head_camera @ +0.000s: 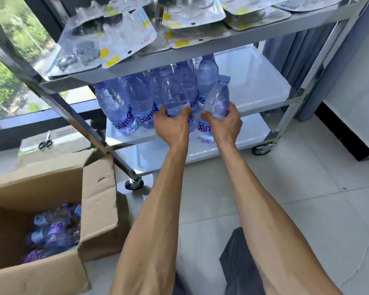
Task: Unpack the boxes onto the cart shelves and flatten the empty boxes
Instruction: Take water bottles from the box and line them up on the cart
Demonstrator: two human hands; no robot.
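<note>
Head view: two water bottles are at the front edge of the middle shelf (262, 81) of the cart. The left hand (173, 122) grips one bottle (174, 96), upright, against the standing row of bottles (136, 103). The right hand (224, 122) grips the second bottle (217, 99), neck tilted right. Free shelf area lies to the right, nearer the right hand. The open box (51, 209), at lower left on the floor, holds more bottles.

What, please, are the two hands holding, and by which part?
Each grips a water bottle by its lower body: left hand on one bottle, right hand on another.
</note>
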